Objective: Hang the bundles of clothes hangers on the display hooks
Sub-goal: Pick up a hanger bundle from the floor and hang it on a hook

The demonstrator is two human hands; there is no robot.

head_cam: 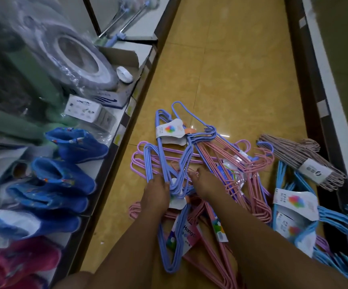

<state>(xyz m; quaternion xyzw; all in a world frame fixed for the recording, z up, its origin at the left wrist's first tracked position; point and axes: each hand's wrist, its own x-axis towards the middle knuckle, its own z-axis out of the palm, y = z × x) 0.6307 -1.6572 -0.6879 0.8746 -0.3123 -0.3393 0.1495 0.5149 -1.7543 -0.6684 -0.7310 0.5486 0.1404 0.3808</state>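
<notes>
step: I'm picking a bundle off the floor pile so it can go up on a display hook, and no hook shows from here.

left hand: my left hand (156,191) has its fingers curled round the hook ends of the periwinkle-blue coated wire hanger bundle (170,184), gripping them in a bunch.

right hand: my right hand (203,182) sits just beside it on the pile; its fingers look bent down among the wires, but I can't tell if they're pinching anything.

how I'd do it: I reckon the trick is to keep all the hook necks squeezed together and lift straight up, since this bundle lies over the pink coated wire hanger bundles (231,163) and the loops could snag.

where the rest is: another periwinkle bundle with a white card sleeve (170,130) lies further out, sky-blue hanger bundles (335,217) to the right, and a dusty mauve bundle with a grey band (306,161) at the far right, all on the glossy tan tiled floor (231,69).

materials: thin bent wire with a smooth plastic coat, springy triangles, slick card labels.

side shelf: blue fabric boots (64,176) on the left shelf.
</notes>
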